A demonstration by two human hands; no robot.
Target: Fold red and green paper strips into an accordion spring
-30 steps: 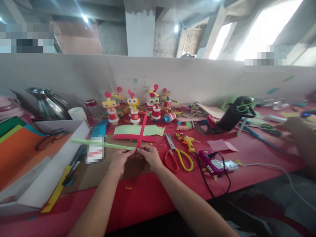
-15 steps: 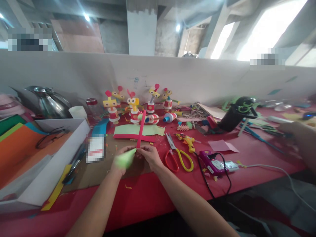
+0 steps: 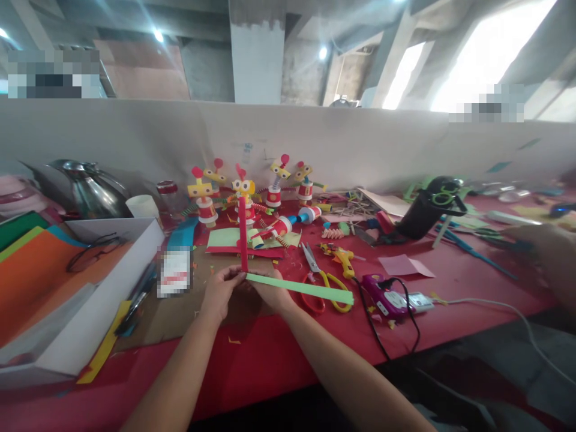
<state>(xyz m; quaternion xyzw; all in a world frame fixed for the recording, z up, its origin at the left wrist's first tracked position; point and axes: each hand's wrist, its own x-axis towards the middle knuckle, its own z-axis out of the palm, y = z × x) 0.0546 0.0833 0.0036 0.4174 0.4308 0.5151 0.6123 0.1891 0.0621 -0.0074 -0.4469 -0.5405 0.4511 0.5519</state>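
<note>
L hand (image 3: 219, 294), lower ctr of frame: thumb & fingers pinched on the corner where a red paper strip (image 3: 243, 234) and a pale green paper strip (image 3: 310, 288) meet. Red one points up the frame; green one runs off to the right, passing in front of R hand (image 3: 273, 294) and the scissors' handles. R hand is just beside L — its fingertips are hidden behind the green strip, so can't tell if it's gripping.

Scissors (image 3: 320, 272) lie right of ctr, blades up-frame, w/ yellow glue gun (image 3: 344, 262) next to them; purple power strip (image 3: 386, 297) further right. Brown cardboard (image 3: 180, 324) is under/near the hands. Upper ctr: five paper-cup figures (image 3: 274, 196) upright, plus two on their sides nearer mid-frame. White box (image 3: 101, 300) at left, steel kettle (image 3: 96, 195) behind it — another person's arm (image 3: 546, 258) at far right, blurred.
</note>
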